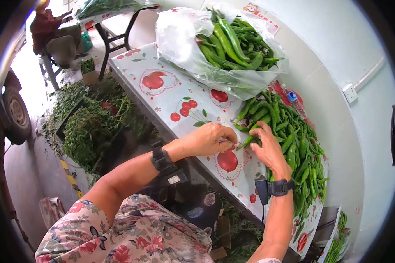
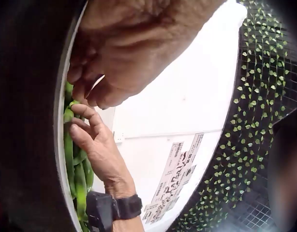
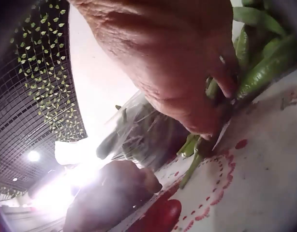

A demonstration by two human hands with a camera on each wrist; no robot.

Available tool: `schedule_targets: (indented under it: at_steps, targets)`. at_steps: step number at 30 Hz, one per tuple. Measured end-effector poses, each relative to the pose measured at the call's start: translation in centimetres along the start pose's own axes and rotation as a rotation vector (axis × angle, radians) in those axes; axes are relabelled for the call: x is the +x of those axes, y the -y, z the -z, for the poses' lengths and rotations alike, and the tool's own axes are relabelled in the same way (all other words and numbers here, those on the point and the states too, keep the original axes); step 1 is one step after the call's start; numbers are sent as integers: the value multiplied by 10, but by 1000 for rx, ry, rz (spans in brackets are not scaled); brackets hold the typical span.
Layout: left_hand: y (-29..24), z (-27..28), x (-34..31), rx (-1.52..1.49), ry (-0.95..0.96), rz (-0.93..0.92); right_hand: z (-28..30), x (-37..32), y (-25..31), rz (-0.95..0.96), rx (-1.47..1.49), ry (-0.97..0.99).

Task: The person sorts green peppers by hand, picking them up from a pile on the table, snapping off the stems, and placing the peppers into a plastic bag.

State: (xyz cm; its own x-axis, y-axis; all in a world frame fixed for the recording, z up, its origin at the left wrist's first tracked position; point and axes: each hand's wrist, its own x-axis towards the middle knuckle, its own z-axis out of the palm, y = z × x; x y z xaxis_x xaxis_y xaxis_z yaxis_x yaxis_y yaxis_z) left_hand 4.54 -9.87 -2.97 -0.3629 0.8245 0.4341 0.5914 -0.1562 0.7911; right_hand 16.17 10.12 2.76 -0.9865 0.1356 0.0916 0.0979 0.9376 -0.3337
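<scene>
My right hand (image 1: 269,151) pinches a green chili pepper (image 1: 246,142) between thumb and fingers at the near edge of a pepper heap (image 1: 300,151). The narrow end of the chili pepper (image 3: 191,169) points out below the fingers, toward the left hand. Just left of it, my left hand (image 1: 210,139) hovers over the tablecloth with its fingers curled in and thumb against them. Nothing shows between those fingers. In the left wrist view, the left hand (image 2: 124,53) is close above the right hand (image 2: 102,147), which covers part of the chili pepper.
A clear plastic bag (image 1: 184,39) of green peppers stands at the table's far end. A plastic bottle (image 1: 294,101) lies by the wall behind the heap. Red-handled scissors (image 1: 301,242) rest near the right corner. Leafy cuttings (image 1: 90,136) cover the floor at left, and a person (image 1: 57,35) sits beyond.
</scene>
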Motion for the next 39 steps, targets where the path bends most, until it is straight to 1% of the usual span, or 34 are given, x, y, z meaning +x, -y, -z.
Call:
schedule_targets:
  at_steps: [2,4,6,8,10,12,14,15,16,18,19,20,22,24,26,27,28,30,31,32,33,34,36,37,38,39]
  targets:
    - [3,-2,0,15,-14,-40,-1,-6,0,-17,-13,12]
    - [14,-10,2,15,-32,-53,0,-12,7,7,-32,37]
    - [12,-9,-2,21,-76,-60,2,-23,27,-37,-63,-21]
    - [16,-11,-1,35,-106,-80,5,-40,52,-36,60,-99]
    - [16,-12,-1,70,-109,-54,5,-64,67,21,148,-116]
    - [18,-14,-2,47,-141,-47,-7,-98,76,-21,348,-82]
    - [22,-18,0,35,-149,-68,-21,-117,106,134,376,44]
    - [24,-18,0,37,-159,-98,-34,-127,115,0,518,134]
    - [24,-16,-1,9,-159,-90,-51,-135,115,-138,658,223]
    - [22,-11,-1,-60,-148,-73,-95,-151,90,-104,584,302]
    - [24,-8,-5,-18,-159,-122,-105,-155,90,-279,555,410]
    - [27,-3,-9,19,-171,-172,-118,-169,80,-381,587,420]
    - [20,19,-21,135,-68,-145,-152,-195,46,-579,651,423]
    - [29,31,-25,222,-106,-147,-172,-225,14,-635,777,334]
    - [27,44,-33,217,-153,-54,-175,-236,2,-693,707,357]
    - [21,48,-38,234,-218,-91,-182,-243,-6,-712,701,351]
    - [13,50,-46,164,-244,-64,-186,-246,-8,-733,692,345]
    - [-4,49,-65,18,-303,-6,-195,-244,-3,-747,637,260]
    - [-9,46,-80,16,-257,14,-199,-243,0,-755,608,227]
    - [-10,41,-92,14,-210,36,-203,-243,0,-717,517,228]
    - [1,30,-102,78,-278,-176,-207,-241,0,-676,427,227]
    - [3,27,-114,167,-195,-145,-211,-241,-1,-635,338,224]
    - [10,15,-139,4,-77,42,-213,-242,-7,-534,265,226]
    - [18,7,-151,32,-39,53,-213,-242,-8,-484,228,226]
    - [26,1,-161,60,0,62,-212,-242,-6,-497,220,222]
    - [30,1,-167,133,135,204,-210,-241,-3,-507,212,219]
